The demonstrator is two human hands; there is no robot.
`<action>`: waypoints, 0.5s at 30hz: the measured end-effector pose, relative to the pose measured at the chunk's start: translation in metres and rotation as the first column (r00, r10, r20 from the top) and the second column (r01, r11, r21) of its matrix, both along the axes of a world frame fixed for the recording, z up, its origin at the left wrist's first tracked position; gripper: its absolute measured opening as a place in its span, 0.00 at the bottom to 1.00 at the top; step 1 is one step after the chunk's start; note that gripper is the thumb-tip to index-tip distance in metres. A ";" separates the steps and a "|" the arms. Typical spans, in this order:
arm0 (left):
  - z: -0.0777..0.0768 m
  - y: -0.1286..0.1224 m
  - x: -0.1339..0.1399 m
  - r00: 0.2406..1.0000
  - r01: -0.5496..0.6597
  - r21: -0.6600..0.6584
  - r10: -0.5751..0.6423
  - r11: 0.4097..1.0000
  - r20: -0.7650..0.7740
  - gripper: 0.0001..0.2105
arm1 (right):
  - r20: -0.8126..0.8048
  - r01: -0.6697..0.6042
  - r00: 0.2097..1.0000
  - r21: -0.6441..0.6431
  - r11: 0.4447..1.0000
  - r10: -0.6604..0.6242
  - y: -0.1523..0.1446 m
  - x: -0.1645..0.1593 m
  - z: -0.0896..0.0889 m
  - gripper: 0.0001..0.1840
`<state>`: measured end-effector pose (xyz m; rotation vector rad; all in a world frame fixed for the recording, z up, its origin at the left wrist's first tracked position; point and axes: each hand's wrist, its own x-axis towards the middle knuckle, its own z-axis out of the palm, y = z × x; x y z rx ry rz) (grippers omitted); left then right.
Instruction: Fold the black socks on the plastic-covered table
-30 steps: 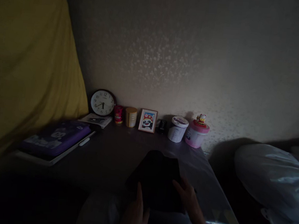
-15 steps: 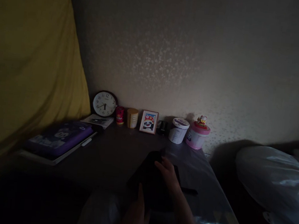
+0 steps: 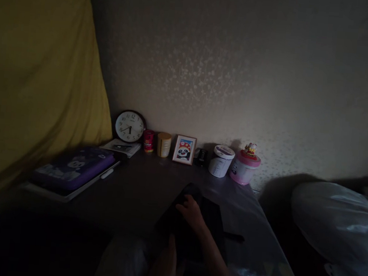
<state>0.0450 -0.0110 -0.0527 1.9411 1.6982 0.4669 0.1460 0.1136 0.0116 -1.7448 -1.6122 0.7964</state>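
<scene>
A black, soft-looking thing [image 3: 173, 216], too dark for me to tell its kind, lies on the table in front of me. Its upper part rises to a rounded peak, and a flat dark panel [image 3: 213, 211] shows on its right side. My right hand [image 3: 191, 211] is on the upper part, fingers bent and closed on the black material. My left hand [image 3: 166, 259] is at its near edge with the thumb up against it; the other fingers are mostly hidden in shadow. A dark strap-like strip [image 3: 233, 237] sticks out to the right.
Along the wall stand a round clock [image 3: 130, 126], a red can [image 3: 149, 142], a yellow canister [image 3: 163, 145], a framed panda picture [image 3: 184, 150], a white-lidded tub [image 3: 221, 162] and a pink tub [image 3: 245, 168] topped by a figurine. A purple case [image 3: 74, 169] lies left. The table's edge runs down the right.
My right hand has moved left across the black thing, and more of the flat panel on the right now shows. My left hand stays nearly in place.
</scene>
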 end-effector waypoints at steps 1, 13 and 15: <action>0.000 0.000 -0.001 1.000 0.010 -0.022 -0.009 1.000 0.024 0.30 | 0.010 -0.005 1.000 -0.012 1.000 0.005 0.001 0.000 -0.001 0.26; 0.042 -0.004 -0.008 0.970 0.131 -0.022 -0.124 0.991 0.208 0.37 | 0.042 -0.094 0.995 -0.006 0.996 0.094 0.005 -0.003 0.000 0.22; 0.044 0.000 -0.009 0.970 0.170 -0.093 -0.150 0.981 0.193 0.38 | 0.048 -0.136 0.990 -0.011 0.991 0.136 0.006 -0.004 0.000 0.21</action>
